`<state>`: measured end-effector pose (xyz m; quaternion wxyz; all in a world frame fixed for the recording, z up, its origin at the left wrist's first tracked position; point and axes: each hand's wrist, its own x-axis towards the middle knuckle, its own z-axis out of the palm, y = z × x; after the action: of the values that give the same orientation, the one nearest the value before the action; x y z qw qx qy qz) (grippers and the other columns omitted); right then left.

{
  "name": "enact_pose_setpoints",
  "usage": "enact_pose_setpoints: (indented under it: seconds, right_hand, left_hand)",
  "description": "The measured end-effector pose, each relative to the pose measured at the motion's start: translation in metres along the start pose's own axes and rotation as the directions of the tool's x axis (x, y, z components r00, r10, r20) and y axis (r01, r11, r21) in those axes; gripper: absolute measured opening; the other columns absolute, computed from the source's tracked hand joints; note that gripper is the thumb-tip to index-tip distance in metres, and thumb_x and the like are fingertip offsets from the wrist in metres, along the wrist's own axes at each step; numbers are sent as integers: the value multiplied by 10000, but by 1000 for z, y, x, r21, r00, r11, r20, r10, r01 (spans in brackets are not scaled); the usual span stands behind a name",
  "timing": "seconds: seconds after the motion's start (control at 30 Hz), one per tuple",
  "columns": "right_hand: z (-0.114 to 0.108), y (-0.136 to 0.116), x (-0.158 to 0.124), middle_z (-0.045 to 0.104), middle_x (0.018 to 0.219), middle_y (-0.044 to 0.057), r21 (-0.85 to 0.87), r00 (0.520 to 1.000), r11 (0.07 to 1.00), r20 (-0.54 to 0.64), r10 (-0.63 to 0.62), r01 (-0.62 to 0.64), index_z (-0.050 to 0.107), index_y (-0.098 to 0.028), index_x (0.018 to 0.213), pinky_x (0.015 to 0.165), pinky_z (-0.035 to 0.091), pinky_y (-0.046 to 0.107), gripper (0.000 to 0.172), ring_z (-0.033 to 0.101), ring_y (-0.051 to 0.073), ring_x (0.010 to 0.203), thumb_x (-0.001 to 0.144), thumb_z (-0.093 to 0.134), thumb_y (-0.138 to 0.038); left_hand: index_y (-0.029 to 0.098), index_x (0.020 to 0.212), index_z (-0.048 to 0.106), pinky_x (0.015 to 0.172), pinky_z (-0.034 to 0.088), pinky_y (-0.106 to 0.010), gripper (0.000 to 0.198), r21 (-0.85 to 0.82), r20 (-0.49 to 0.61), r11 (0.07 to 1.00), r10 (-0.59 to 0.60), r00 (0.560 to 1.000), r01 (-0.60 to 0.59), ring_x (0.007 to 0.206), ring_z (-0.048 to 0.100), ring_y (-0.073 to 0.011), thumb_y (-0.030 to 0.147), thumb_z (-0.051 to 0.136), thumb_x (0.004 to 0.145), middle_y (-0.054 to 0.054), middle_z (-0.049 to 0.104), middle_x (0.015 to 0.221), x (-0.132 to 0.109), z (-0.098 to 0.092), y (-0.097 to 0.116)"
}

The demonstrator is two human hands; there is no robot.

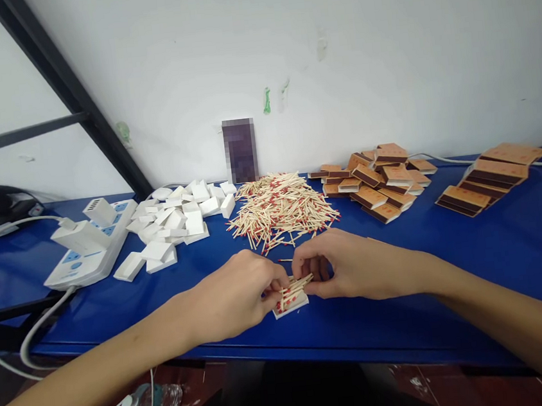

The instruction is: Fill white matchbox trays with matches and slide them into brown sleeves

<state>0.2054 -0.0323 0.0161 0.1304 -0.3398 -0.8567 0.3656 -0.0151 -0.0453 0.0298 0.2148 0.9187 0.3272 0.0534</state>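
A small white matchbox tray point(304, 305) rests near the desk's front edge with a loose bunch of matches point(294, 291) in and over it, red heads mostly toward the lower left. My left hand point(241, 290) is at the tray's left side, its fingers closed on the matches. From the right, my right hand point(343, 265) has its fingers curled and its thumb and forefinger at the other ends of the matches. Both hands' fingertips are partly hidden. Just beyond them lies a big heap of loose matches point(283, 205), with a single match between heap and hands.
White matchbox trays point(176, 219) are piled at left, beside a power strip point(110, 239) with plugs and cables. Orange-brown matchbox sleeves point(380, 182) lie heaped at right, more sleeves point(491, 176) farther right. A pixelated dark object point(241, 151) leans on the wall. A bottle point(159, 401) lies below.
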Motion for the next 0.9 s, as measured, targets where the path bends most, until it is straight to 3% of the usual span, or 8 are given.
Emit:
enact_pose_setpoints:
  seconds: [0.17,0.47,0.9]
  right_hand:
    - [1,0,-3,662,722,-29,71,999,997,-44,-7,10,648,-190,837,578,495,210,50,618,102,638,793,647,-168]
    - [10,-1,-4,701,772,-11,99,994,995,-112,-5,16,685,-188,815,631,525,233,41,640,114,670,794,659,-164]
    - [22,2,-6,701,783,-5,125,977,991,-211,-14,41,688,-194,805,648,532,223,33,650,113,691,812,657,-186]
  left_hand:
    - [151,875,712,613,434,-218,235,25,-28,999,44,999,-44,685,633,-115,-16,583,771,1,683,785,-1,1,-1]
    - [166,990,701,653,451,-250,236,88,-42,991,106,994,-102,729,613,-140,41,563,845,-19,641,814,-4,4,-6]
    - [150,811,669,638,418,-266,168,241,-26,965,109,994,-100,697,574,-151,57,541,868,-27,595,779,-5,4,-4]
